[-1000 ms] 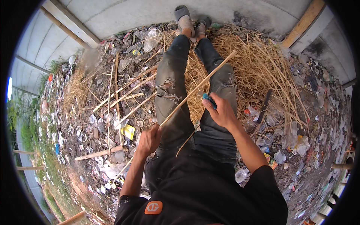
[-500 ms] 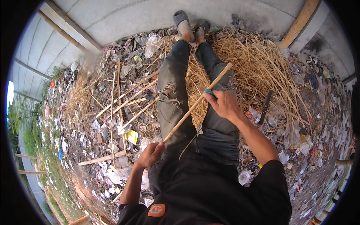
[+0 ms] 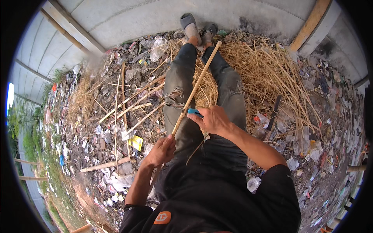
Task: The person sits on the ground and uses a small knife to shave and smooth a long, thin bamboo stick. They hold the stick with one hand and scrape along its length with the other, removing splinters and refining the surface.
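My left hand is closed round the lower part of a long pale bamboo stick, which slants up and away over my legs. A short end of the stick runs on below that fist toward my left forearm. In my closed right hand is a blue-handled knife. Its dark blade lies against the stick a little above my left hand; most of the handle is hidden by my fingers. A thin curled sliver rests on my trousers.
Pale shavings are heaped around and right of my feet. Several bamboo strips and a thicker piece lie on littered ground to the left. A long dark flat piece lies at right. A grey wall stands beyond my feet.
My right hand and the knife have moved down along the stick, nearer my left hand. The stick's far end has swung away and left, and now slides farther through my left hand.
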Action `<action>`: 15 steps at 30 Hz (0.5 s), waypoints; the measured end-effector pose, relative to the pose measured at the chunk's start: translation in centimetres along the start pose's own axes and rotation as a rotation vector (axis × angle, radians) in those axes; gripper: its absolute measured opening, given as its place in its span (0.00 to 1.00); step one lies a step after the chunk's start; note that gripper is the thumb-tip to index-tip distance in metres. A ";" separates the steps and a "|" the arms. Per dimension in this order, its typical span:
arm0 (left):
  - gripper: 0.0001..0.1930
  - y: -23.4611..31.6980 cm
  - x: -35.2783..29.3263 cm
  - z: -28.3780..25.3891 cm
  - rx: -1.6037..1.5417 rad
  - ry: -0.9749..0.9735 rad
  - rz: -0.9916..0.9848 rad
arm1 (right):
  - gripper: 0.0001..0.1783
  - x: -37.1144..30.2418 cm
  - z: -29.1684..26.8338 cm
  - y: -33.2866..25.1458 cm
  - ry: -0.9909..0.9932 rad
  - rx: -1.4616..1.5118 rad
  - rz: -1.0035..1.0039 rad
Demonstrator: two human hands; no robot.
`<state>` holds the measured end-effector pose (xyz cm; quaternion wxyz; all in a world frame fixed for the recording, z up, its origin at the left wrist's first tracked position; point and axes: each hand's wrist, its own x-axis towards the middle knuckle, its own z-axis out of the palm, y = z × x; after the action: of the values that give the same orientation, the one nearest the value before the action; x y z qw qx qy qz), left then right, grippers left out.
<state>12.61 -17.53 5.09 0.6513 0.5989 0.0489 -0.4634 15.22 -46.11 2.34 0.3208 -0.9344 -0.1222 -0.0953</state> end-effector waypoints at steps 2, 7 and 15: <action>0.25 -1.3 -1.5 -0.3 0.024 -0.019 -0.015 | 0.38 3.1 -3.0 3.8 0.093 0.069 0.338; 0.25 -1.2 -1.6 0.6 -0.002 -0.029 -0.009 | 0.39 5.3 -5.0 6.8 0.166 -0.148 0.222; 0.27 -2.7 -3.0 -0.5 0.032 -0.011 -0.028 | 0.41 6.6 -9.3 13.0 0.285 -0.192 0.342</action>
<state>9.39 -15.03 4.82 0.6354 0.6059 0.0466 -0.4764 24.39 -60.77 3.77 0.2560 -0.9448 0.0938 -0.1816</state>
